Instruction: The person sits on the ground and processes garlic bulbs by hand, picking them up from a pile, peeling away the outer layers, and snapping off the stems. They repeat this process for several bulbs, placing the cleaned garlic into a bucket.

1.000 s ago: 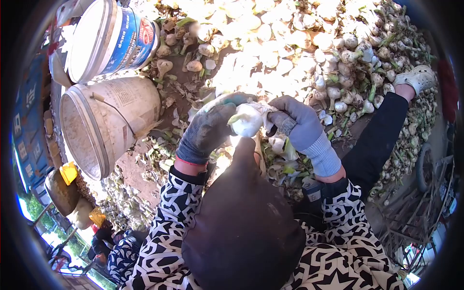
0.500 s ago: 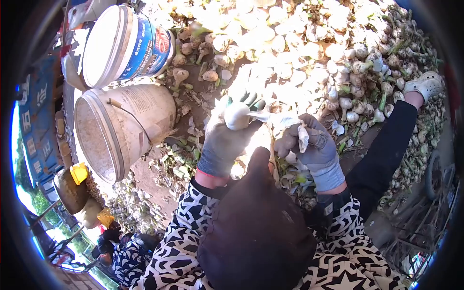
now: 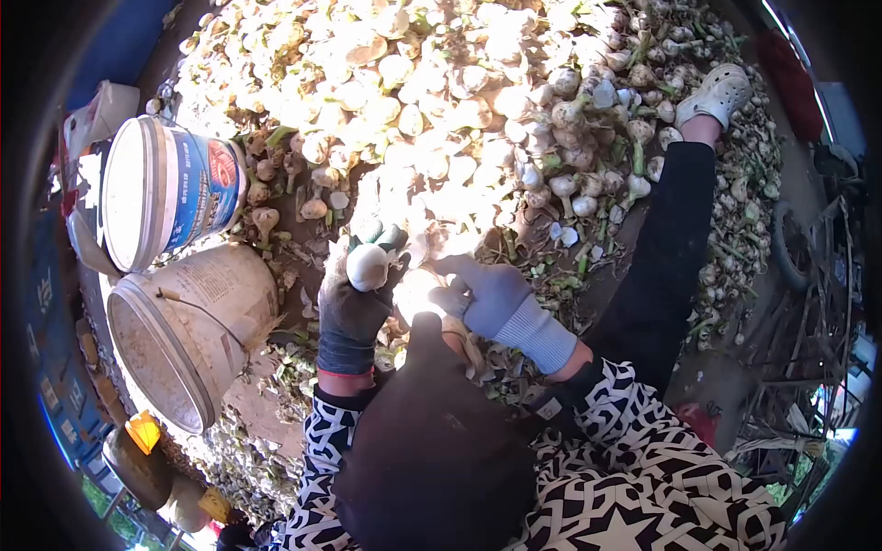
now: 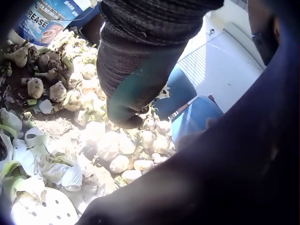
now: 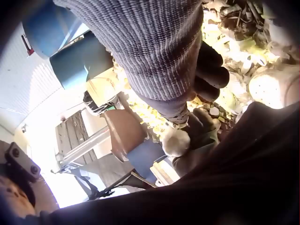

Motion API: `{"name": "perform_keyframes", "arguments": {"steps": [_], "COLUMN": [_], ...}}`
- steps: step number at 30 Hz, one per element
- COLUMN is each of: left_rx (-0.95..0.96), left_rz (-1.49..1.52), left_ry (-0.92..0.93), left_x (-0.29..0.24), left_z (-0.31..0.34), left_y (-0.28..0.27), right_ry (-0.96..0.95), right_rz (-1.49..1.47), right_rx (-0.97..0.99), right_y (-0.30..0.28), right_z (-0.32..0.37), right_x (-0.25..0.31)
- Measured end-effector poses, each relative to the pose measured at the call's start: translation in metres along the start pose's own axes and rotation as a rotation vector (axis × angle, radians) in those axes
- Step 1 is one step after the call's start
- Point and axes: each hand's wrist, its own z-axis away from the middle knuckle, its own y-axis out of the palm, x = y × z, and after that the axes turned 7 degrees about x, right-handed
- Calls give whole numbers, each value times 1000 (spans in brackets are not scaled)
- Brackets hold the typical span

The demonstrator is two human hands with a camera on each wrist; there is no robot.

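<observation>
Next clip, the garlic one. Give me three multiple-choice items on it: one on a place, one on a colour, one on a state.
1. Where does the blue-labelled bucket lie?
A. On the person's right
B. On the person's left, next to the pale bucket
C. In the person's lap

2. What colour is the glove on the right hand?
A. Pale grey-blue
B. Red
C. Yellow

3. What is the left hand doing?
A. Lying flat on the ground
B. Pulling a bucket's handle
C. Gripping a garlic bulb

Answers:
1 B: in the head view both buckets sit on the side of the dark-gloved left hand, one close beside the other.
2 A: the head view shows a pale grey-blue glove with a ribbed cuff.
3 C: its fingers curl round the white bulb.
</observation>
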Motion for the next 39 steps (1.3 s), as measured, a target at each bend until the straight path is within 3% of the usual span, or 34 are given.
{"name": "perform_keyframes", "arguments": {"steps": [1, 3, 4, 5, 7, 8, 10, 11, 12, 13, 14, 15, 16, 17, 18, 19, 20, 21, 22, 23, 24, 25, 26, 27, 28, 30, 32, 33, 35, 36, 39], "left_rx": [135, 283, 24, -17, 263, 125, 420, 587, 555, 524, 31, 159, -11, -17, 109, 67, 25, 199, 237, 225, 183, 215, 266, 316, 366, 350, 316, 307, 293, 348, 361], "left_rz": [-392, -611, -231, -208, -125, -236, -263, -287, -284, -282, -488, -261, -371, -394, -452, -528, -907, -958, -1156, -1383, -1381, -1388, -1259, -1127, -859, -827, -703, -701, -1434, -1577, -1628], "left_ry": [62, 174, 9, -12, 31, 219, 497, 592, 624, 654, 868, 706, 657, 528, 423, 210, 110, 21, 66, -46, -197, -135, -205, -266, -198, -94, 14, 20, 328, 523, 601], "left_x": [6, 13, 10, 2, -40, -71, -155, -196, -207, -212, -209, -188, -153, -119, -85, -51, -20, 8, 38, 48, 55, 65, 65, 64, 66, 56, 46, 45, 49, 50, 40], "left_z": [2, 5, -2, -5, -12, -11, -2, 3, 15, 24, 12, 19, 12, 7, -5, -14, -25, -39, -48, -53, -57, -68, -70, -71, -70, -57, -37, -30, -22, -21, -14], "left_y": [-1, 7, 18, 19, 16, 36, 42, 33, 38, 43, 40, 41, 54, 53, 34, 35, 23, -5, -5, 3, 20, 11, 14, 16, 8, 13, 24, 30, 37, 37, 41], "right_ry": [-110, -135, -136, -133, -223, -88, -49, 121, 272, 444, 550, 639, 658, 676, 670, 605, 540, 535, 505, 477, 476, 325, 170, -51, -163, -283, -106, -105, -2, -94, -10], "right_rz": [-102, 36, 136, 143, -149, -55, 127, 163, 244, -22, -19, -278, -465, -646, -637, -526, -416, -407, -396, -391, -397, -236, -81, -105, -60, -17, -1004, -1006, -1030, -978, -874], "right_rx": [-93, -78, -16, -17, 216, 319, 61, -17, -117, -195, -275, -339, -391, -436, -427, -463, -497, -486, -454, -418, -400, -383, -371, -399, -425, -453, -515, -504, -317, -379, -331], "right_y": [-2, 1, -3, -3, -2, -9, -5, -11, -18, -32, -37, -42, -41, -35, -23, -9, -3, -1, 4, 7, 8, 10, 9, 2, -1, -5, -4, -4, -6, -3, -8], "right_z": [-13, -35, -36, -31, -13, -4, 8, 10, 5, 2, -11, -23, -38, -53, -64, -74, -79, -75, -62, -50, -41, -34, -27, -22, -21, -20, -19, -20, -25, -29, -35], "right_x": [14, 25, 27, 25, 13, 2, -54, -85, -115, -127, -151, -157, -164, -174, -203, -242, -261, -248, -222, -194, -171, -147, -121, -91, -79, -64, -53, -49, -44, -24, -20]}}
